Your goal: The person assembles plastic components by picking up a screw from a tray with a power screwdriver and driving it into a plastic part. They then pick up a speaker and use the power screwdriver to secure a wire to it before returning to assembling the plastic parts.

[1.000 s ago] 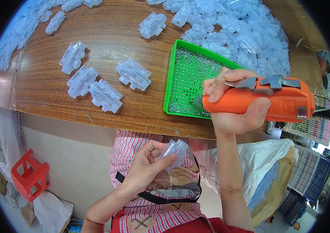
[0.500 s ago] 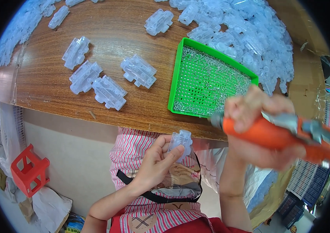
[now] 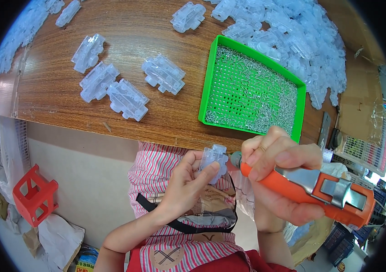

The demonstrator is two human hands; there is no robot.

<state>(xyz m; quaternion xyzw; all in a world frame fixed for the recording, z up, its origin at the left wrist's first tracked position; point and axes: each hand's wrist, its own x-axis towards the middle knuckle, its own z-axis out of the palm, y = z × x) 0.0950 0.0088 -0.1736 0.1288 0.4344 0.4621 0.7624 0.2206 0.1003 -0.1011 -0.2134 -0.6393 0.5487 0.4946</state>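
Between the thumb and fingers of my left hand point(image 3: 185, 181) is a clear plastic housing point(image 3: 214, 159), held at the table's front edge above my lap. My right hand point(image 3: 283, 165) grips an orange power screwdriver point(image 3: 308, 188) with a metal lever along its body. The driver lies almost level, its tip pointing left and close against the right side of the housing. Whether a screw sits on the tip is too small to tell. Just beyond my right hand stands a green perforated tray point(image 3: 209, 77) holding many small silver screws point(image 3: 270, 109).
Several similar clear housings point(image 3: 163, 74) lie on the brown wooden table point(image 3: 125, 45). Large heaps of clear parts point(image 3: 293, 41) cover the far right and far left. A cardboard sheet point(image 3: 361, 86) borders the right side. On the floor at left is a red stool point(image 3: 34, 195).
My right hand has brought the screwdriver down and left from the tray's near edge to the housing. The left hand still holds the housing, almost unmoved. The table view has shifted slightly upward.
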